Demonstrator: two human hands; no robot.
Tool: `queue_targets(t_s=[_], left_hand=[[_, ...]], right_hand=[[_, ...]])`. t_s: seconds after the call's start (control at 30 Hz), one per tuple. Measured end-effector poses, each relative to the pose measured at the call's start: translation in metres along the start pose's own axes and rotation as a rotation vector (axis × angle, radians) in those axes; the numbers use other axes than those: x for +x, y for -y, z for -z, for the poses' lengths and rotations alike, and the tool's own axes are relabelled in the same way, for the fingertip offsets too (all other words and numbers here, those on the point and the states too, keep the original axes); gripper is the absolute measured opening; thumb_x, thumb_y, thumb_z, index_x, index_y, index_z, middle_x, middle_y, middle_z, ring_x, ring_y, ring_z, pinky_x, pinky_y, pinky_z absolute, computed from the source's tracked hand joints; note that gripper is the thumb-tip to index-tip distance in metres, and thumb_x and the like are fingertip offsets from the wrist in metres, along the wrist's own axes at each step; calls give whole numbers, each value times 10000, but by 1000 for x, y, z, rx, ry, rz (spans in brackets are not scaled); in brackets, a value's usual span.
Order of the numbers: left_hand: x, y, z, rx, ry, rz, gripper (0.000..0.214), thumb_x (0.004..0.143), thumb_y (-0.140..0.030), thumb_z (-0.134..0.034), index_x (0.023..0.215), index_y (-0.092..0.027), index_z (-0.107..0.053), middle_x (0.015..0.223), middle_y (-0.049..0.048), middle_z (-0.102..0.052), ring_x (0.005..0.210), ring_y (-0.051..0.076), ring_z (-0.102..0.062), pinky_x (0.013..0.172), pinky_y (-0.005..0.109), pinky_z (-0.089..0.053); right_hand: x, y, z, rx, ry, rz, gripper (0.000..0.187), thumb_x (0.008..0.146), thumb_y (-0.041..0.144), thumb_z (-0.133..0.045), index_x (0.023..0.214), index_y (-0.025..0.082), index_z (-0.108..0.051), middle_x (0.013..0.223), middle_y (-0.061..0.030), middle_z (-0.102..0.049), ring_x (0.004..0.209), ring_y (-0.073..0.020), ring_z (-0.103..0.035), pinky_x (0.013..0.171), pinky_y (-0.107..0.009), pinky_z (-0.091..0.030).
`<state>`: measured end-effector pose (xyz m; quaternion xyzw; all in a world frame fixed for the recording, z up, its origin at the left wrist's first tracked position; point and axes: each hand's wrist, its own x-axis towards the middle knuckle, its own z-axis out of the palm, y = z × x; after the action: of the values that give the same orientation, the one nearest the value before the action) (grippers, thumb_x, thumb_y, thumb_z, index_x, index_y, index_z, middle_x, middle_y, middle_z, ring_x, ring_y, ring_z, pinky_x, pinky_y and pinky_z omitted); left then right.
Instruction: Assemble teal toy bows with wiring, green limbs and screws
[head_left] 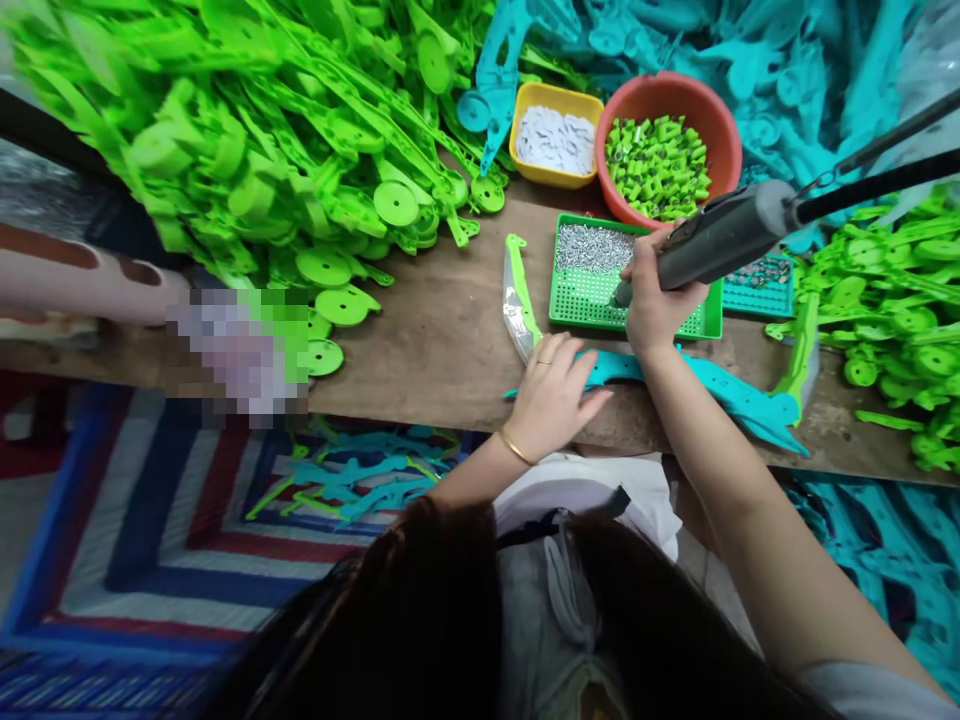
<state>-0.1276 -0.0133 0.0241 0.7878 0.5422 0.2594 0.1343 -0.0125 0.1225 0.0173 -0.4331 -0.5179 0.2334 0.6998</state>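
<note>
My left hand (pixel 553 385) lies flat with fingers together on a long teal plastic part (pixel 720 392) at the front of the wooden bench (pixel 442 330). My right hand (pixel 654 300) is wrapped round a grey electric screwdriver (pixel 720 238) that hangs from a black cable, its tip pointing down above the teal part. A green tray (pixel 592 300) of silver screws sits just behind the tool.
A green plastic part (pixel 517 290) lies left of the tray. Behind stand a yellow tub (pixel 555 135) of white pieces and an orange bowl (pixel 667 140) of green pieces. Heaps of green parts (pixel 285 130) and teal parts (pixel 750 50) crowd the bench. Another person's sleeve (pixel 82 280) enters at left.
</note>
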Motion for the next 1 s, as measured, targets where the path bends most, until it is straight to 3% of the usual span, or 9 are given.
queue_targets(t_s=[0.13, 0.47, 0.63, 0.8, 0.9, 1.0], left_hand=[[11, -8, -13, 146, 124, 41, 631, 782, -465, -745, 1230, -54, -575, 1133, 163, -632, 1144, 334, -549, 1130, 500, -356], [7, -6, -20, 176, 80, 59, 570, 816, -463, -710, 1214, -79, -570, 1133, 140, -639, 1147, 304, -544, 1144, 470, -334], [9, -5, -19, 129, 87, 79, 549, 785, -483, -739, 1148, -96, -598, 1078, 113, -647, 1096, 290, -558, 1115, 444, -358], [11, -2, -16, 55, 102, 100, 503, 796, -438, -742, 1166, -128, -596, 1111, 93, -658, 1108, 271, -558, 1124, 438, -340], [12, -2, -14, 25, 121, 107, 477, 815, -416, -724, 1183, -144, -589, 1137, 87, -664, 1126, 264, -554, 1132, 447, -330], [12, -3, -13, 33, 142, 115, 422, 853, -383, -674, 1179, -128, -592, 1156, 95, -664, 1139, 266, -551, 1138, 442, -325]], right_hand=[[-2, 0, 4, -65, 10, -61, 344, 772, 541, -680, 866, 225, -582, 724, 42, -601, 570, -103, -599, 639, -309, -584], [-1, 1, 4, -5, 40, -61, 299, 784, 490, -696, 879, 218, -615, 732, 40, -614, 550, -100, -587, 606, -304, -568], [1, 33, 15, 78, 13, 44, 292, 812, 433, -701, 1053, 293, -612, 884, 44, -644, 505, -81, -573, 545, -282, -544], [-26, 78, 35, 181, 185, -60, 301, 831, 308, -712, 1105, 326, -589, 912, 61, -670, 501, -78, -574, 488, -254, -517], [-42, 82, 40, 158, 247, -118, 341, 809, 340, -733, 1101, 317, -558, 910, 53, -672, 519, -82, -579, 496, -254, -527], [-50, 67, 42, 103, 257, -123, 425, 775, 425, -751, 1118, 327, -521, 869, 47, -647, 536, -101, -593, 543, -284, -562]])
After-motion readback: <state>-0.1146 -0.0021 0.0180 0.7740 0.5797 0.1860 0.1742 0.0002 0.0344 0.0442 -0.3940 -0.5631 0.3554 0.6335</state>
